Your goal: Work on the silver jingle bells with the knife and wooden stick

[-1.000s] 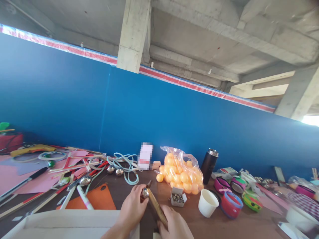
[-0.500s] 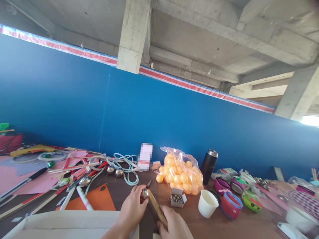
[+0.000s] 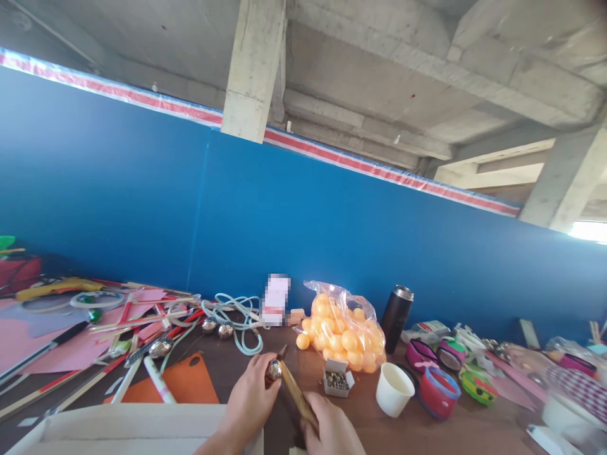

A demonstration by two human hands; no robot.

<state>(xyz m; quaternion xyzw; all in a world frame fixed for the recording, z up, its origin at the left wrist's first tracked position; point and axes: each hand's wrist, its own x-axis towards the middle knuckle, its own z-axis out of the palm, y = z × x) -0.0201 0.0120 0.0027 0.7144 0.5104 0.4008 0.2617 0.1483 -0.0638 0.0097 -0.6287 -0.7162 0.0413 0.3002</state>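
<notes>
two hands [image 3: 253, 401] hold one silver ball [image 3: 274, 370] and one wooden-handled tool [image 3: 298, 395].

Note pixelation over the phone [image 3: 275, 300]. Find the ball [image 3: 274, 370] partly covered by the left hand [image 3: 251, 393]. Cannot see the lower end of the wooden tool [image 3: 296, 393] beneath the right hand [image 3: 334, 426]. Note truncation of both forearms, the white sheet [image 3: 133, 430] and a pale piece [image 3: 297, 451] at the bottom edge, the red bag [image 3: 19, 273] at the left, the checked cloth [image 3: 576, 388] at the right. Cannot distinguish individual pieces in the small box [image 3: 337, 381] or read the bottle [image 3: 396, 319] marking.
</notes>
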